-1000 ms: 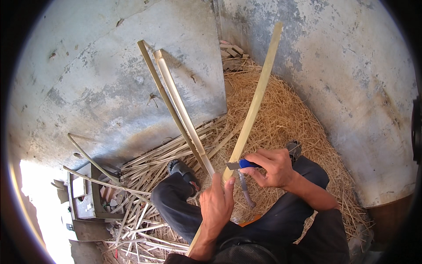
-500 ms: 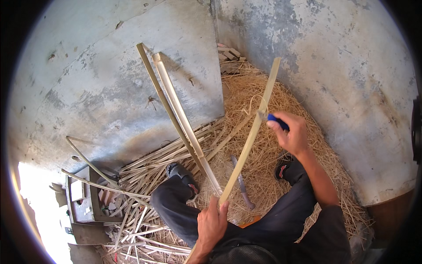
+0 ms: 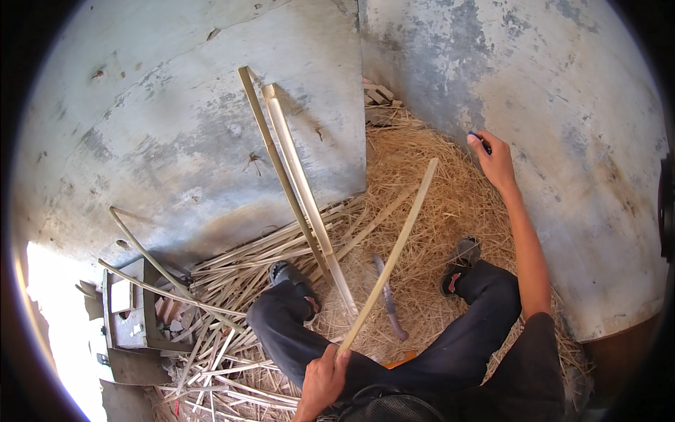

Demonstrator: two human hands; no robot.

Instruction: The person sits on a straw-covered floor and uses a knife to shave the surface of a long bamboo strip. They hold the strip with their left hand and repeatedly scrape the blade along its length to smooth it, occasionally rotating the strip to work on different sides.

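Observation:
My left hand (image 3: 325, 376) is wrapped round the lower end of a long, flat bamboo strip (image 3: 396, 247). The strip slants up and away to the right over the shavings, its far end free. My right hand (image 3: 498, 163) is raised at the right beyond the strip's tip, apart from it. Its fingers are closed on a small blue-handled knife (image 3: 479, 139); mostly the blue handle shows, and the blade cannot be made out. Between my feet a dark curved tool (image 3: 388, 295) lies on the shavings.
Two long bamboo pieces (image 3: 285, 158) lean on the grey wall (image 3: 162, 133). Split strips (image 3: 242, 264) are piled at the left beside a box of rubble (image 3: 132, 334). Curly shavings (image 3: 429, 211) cover the floor to the right wall (image 3: 583, 141). An orange thing (image 3: 402, 360) shows between my legs.
My right hand has moved up and right with the knife, off the strip. The strip's far end has dropped lower, and my left hand has shifted slightly down and left. The curled shaving at the knife no longer shows.

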